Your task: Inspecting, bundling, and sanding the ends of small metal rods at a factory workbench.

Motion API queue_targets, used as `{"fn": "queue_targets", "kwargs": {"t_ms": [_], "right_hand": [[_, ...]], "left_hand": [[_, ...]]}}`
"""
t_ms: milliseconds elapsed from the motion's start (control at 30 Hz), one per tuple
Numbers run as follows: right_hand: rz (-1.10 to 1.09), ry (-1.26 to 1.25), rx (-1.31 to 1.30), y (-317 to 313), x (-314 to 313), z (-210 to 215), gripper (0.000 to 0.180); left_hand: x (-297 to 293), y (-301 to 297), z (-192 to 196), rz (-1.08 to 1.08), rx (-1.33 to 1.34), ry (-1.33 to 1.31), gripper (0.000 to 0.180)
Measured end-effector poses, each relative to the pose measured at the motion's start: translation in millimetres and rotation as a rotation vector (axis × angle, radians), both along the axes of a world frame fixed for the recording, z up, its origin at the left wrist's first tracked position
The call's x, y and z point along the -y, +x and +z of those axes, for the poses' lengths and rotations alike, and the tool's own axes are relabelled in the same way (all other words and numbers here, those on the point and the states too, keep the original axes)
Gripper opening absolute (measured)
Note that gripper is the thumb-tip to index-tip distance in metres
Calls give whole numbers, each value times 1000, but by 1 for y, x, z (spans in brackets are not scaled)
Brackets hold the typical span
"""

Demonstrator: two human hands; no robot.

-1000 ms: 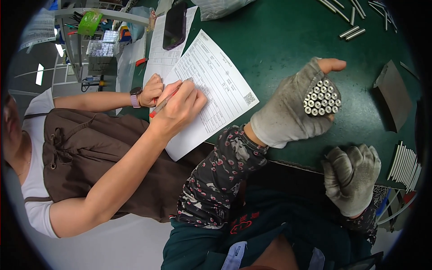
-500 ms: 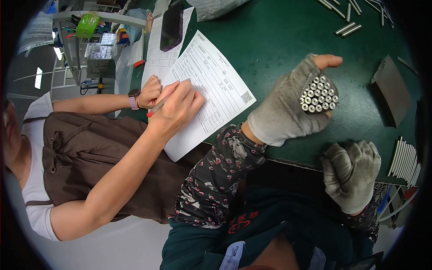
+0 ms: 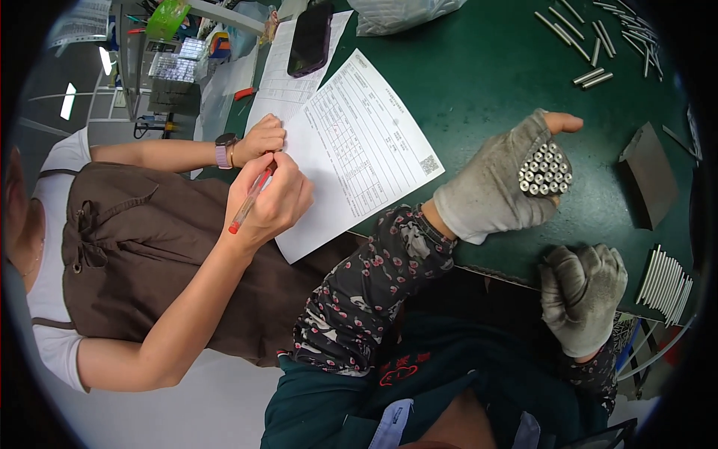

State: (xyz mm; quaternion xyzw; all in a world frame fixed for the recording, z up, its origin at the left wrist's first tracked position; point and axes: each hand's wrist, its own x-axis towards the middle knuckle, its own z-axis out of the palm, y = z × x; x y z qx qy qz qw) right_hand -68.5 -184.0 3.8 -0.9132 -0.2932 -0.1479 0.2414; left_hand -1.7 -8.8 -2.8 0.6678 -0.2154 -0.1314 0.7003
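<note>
Tabletop (image 3: 479, 82) lies open beyond the left hand (image 3: 499, 179); a grey block (image 3: 649, 176) stands rightward.

1. The desk (image 3: 479, 90) has a dark green, slightly glossy top.
2. Pale floor (image 3: 194, 408) shows below its near edge.
3. Beyond its left edge, a pale frame (image 3: 226, 15) stands.
4. Farther left, a bright light (image 3: 68, 102) glows.

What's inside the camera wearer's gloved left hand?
The left hand holds a bundle of metal pieces; their round, dark-centred ends show. Their lengths run back out of sight, covered by those ends and the hand.
</note>
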Motion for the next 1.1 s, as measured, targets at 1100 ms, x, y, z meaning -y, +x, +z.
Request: {"fn": "queue_targets", "kwargs": {"t_ms": [1100], "right_hand": [[-325, -436, -71, 64, 81, 31, 76]], "left_hand": [[0, 2, -7, 104, 138, -5, 81]]}}
